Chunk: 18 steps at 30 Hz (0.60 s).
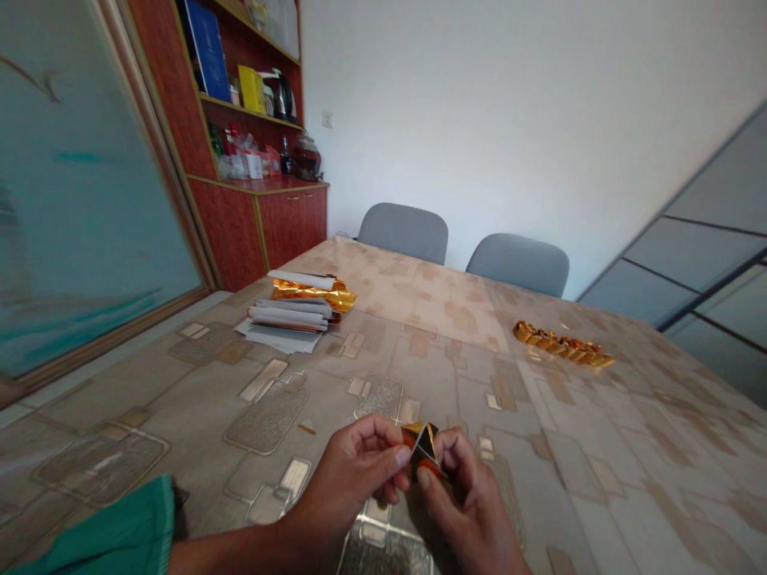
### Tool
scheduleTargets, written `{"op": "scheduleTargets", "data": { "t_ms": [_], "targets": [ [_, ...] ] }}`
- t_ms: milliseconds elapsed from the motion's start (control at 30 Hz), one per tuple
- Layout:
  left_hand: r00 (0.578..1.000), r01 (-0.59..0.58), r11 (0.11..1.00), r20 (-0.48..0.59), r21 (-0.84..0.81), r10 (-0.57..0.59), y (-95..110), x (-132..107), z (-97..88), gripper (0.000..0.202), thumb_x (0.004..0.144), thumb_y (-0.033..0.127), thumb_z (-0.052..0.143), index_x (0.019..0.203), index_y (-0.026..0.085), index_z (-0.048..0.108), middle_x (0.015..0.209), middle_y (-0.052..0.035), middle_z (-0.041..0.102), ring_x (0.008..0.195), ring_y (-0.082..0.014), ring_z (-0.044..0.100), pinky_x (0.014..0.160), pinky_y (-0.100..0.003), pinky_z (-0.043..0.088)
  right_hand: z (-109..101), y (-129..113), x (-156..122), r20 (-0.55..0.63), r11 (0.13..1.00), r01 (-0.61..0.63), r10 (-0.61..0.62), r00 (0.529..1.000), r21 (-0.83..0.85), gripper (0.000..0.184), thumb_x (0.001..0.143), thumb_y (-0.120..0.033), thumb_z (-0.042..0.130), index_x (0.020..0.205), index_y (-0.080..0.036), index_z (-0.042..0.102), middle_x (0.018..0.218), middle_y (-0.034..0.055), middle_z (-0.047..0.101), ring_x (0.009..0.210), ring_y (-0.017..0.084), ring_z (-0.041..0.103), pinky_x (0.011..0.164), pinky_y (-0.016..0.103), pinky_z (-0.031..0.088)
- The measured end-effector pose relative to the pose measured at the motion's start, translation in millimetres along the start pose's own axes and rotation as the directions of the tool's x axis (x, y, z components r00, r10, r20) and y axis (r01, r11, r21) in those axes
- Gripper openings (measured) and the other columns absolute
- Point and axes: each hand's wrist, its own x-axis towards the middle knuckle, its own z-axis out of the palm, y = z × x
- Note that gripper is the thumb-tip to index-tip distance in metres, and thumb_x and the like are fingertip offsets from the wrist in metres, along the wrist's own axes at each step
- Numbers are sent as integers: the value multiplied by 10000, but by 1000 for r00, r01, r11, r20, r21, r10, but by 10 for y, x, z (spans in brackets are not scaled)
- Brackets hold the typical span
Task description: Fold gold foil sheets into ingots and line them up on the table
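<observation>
A small folded piece of gold-foil paper (421,449), dark on some faces and orange-gold on others, sits at the bottom centre of the view. My left hand (353,479) pinches its left side between thumb and fingers. My right hand (464,503) grips its lower right side, with a fingertip against the fold. Both hands are just above the patterned tablecloth (413,295). Farther off on the right lies a row of folded gold pieces (563,346). A stack of paper sheets (288,315) with crumpled gold foil (311,293) lies at the back left.
A green sleeve (108,531) covers my left arm at the lower left. Two grey chairs (403,231) (518,263) stand beyond the far table edge. A red-brown cabinet with shelves (257,216) holding bottles and a kettle stands back left, beside a glass panel (89,200).
</observation>
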Motion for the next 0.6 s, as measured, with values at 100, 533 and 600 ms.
{"op": "scheduleTargets", "data": {
  "t_ms": [100, 533, 600],
  "targets": [
    [1000, -18, 1000, -10, 25, 18, 2, 15, 3, 501, 593, 547, 876, 716, 162, 579, 528, 24, 625, 417, -74, 505, 435, -186, 402, -8, 8, -6, -16, 1000, -2, 2, 1000, 7, 330, 902, -506, 652, 791, -231, 507, 681, -24, 566, 609, 147, 511, 565, 255, 395],
    [997, -71, 997, -32, 21, 72, 63, -21, 68, 410, 633, 471, 849, 741, 156, 611, 527, 30, 607, 411, -75, 499, 429, -191, 402, -56, 194, 17, 88, 959, -15, -10, 996, 282, 206, 935, -400, 675, 920, -217, 582, 872, 32, 655, 826, 195, 603, 787, 345, 466],
    [996, -76, 997, -35, 19, 76, 59, -15, 68, 401, 635, 462, 846, 745, 157, 610, 525, 31, 608, 412, -77, 499, 430, -193, 406, -60, 214, 17, 95, 966, -1, -24, 995, 260, 201, 946, -402, 660, 948, -215, 587, 890, 41, 666, 842, 202, 613, 799, 356, 472]
  ]
}}
